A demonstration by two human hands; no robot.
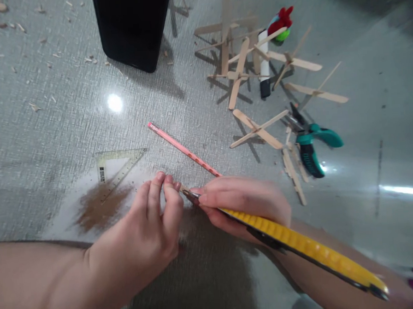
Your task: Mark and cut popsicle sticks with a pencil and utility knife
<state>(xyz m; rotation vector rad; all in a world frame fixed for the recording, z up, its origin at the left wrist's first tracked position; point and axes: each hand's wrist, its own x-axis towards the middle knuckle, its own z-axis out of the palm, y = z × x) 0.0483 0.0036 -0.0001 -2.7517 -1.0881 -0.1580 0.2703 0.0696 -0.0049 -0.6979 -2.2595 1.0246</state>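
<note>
My right hand (236,201) is closed around a yellow utility knife (301,246), with its long handle slanting down to the right. The knife's metal tip points left and meets a small piece of wooden stick (181,187). My left hand (157,217) pinches that piece between thumb and fingers, which hide most of it. Just beyond my right hand lies a pink pencil (181,149). To the left of my left hand, a clear set square (120,166) rests partly over a patch of brown dust (101,204) on a white surface.
Several crossed craft sticks (257,129) stand at the upper right, around a white marker (264,64). Teal-handled pliers (309,140) lie beside thin stick pieces (293,173). A black phone-like slab (132,29) is at the top. Wood chips litter the grey tabletop (69,120).
</note>
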